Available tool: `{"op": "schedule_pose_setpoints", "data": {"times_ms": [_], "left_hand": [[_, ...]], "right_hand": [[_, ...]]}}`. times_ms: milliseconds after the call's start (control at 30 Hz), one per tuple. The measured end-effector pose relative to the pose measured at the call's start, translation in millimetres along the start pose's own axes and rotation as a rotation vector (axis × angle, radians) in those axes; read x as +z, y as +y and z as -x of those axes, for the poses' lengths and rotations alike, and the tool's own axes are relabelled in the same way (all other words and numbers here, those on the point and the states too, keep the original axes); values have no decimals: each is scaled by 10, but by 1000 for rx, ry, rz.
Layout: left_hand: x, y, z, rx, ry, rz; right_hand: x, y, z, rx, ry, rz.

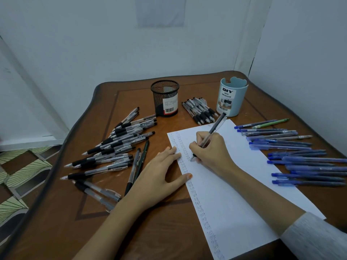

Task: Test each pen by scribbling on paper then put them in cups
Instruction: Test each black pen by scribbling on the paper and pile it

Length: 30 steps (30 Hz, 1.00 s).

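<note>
**Right hand writing, pen tip on paper**

Clear-barrelled black pen (212,133) is sitting tilted in the right hand (210,149), fingers curling round it, tip touching the white paper sheet (234,175) by columns of "test" scribbles. Left hand (159,169), fingers straight, is pressing the sheet's left edge. Black wire-mesh cup (165,98) and pale blue plastic cup (231,98) are standing beyond the sheet, a small bunch of black pens (200,110) lying between them. A loose pile of black pens (116,145) is lying left, blue pens (300,158) right, all on the brown wooden table (131,231).

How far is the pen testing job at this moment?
Done: columns of "test" scribbles run down the white paper sheet. In hand: the right hand writes with a clear pen; the left hand steadies the sheet. Left: no pens stick out of the black mesh cup or light blue plastic cup; piles of black-grip pens and blue pens lie loose.
</note>
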State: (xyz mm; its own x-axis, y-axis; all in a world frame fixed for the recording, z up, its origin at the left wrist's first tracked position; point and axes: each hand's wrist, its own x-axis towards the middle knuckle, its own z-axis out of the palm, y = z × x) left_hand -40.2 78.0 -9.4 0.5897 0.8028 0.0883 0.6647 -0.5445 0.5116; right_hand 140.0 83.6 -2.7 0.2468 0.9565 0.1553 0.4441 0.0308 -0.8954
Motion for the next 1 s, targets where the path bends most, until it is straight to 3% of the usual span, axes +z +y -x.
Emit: {"op": "schedule_pose_setpoints", "data": {"times_ms": [1000], "left_hand": [[-30, 47, 11, -35, -30, 11]], "right_hand": [[0, 25, -32, 17, -34, -85]]}}
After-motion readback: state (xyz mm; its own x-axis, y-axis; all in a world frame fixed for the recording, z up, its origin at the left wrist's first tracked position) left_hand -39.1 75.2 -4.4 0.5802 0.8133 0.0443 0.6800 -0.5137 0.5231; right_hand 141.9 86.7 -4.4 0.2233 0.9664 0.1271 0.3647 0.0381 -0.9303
